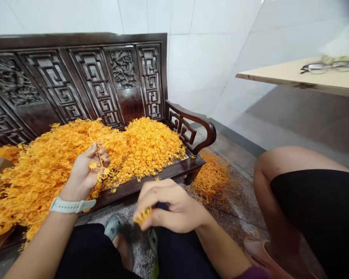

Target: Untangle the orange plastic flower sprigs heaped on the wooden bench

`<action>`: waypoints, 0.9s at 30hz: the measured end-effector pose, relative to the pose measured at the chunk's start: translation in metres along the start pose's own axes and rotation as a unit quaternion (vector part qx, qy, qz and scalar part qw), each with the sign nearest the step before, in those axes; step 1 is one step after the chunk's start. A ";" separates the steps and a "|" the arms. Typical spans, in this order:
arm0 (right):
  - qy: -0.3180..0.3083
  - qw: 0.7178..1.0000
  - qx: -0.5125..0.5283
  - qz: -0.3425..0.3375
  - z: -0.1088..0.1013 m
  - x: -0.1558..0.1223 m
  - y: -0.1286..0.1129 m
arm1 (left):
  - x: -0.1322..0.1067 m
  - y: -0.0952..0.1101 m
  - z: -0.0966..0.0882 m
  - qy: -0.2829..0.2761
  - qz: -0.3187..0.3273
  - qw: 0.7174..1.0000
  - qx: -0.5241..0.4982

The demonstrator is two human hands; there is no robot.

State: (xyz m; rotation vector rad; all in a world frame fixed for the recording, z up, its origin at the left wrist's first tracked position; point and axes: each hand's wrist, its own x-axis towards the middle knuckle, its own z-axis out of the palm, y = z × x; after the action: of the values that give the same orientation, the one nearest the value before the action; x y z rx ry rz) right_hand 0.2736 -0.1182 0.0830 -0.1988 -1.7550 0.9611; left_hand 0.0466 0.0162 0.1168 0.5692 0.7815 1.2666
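Observation:
My left hand [88, 168], with a white watch band at the wrist, is closed on a thin orange plastic sprig [100, 170] at the front of a big heap of orange plastic sprigs [75, 155]. The heap covers the seat of a dark carved wooden bench [151, 77]. My right hand [168, 205] is lower, over my lap, its fingers pinched on a small bunch of orange pieces [142, 215] and a dark object I cannot make out.
A smaller pile of orange sprigs [212, 178] lies on the speckled floor by the bench's arm. Another person's bare knee and black shorts [305, 193] are at the right. A light board [308, 75] with eyeglasses [325, 66] juts in at the upper right.

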 end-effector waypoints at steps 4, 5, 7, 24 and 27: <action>-0.229 0.949 0.214 0.036 -0.033 -0.001 0.001 | -0.009 0.003 0.001 0.001 0.002 0.999 -0.032; -0.199 0.946 0.252 0.032 -0.044 0.007 0.013 | -0.009 0.004 0.001 -0.007 0.004 0.999 -0.040; 0.003 0.956 0.293 0.020 -0.069 0.033 0.047 | -0.007 0.005 0.000 -0.016 0.011 0.998 -0.053; 0.308 0.861 0.327 0.238 0.006 0.048 0.129 | -0.028 -0.019 -0.002 -0.027 0.176 0.974 0.141; 0.286 0.879 0.311 0.219 0.022 0.055 0.114 | -0.032 -0.022 -0.004 -0.033 0.204 0.964 0.167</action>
State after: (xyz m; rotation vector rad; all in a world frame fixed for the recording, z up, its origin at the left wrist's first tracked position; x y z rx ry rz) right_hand 0.1967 -0.0237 0.0424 -0.4236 -0.8070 1.5578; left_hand 0.0535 -0.0202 0.1041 1.0834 0.8568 1.4901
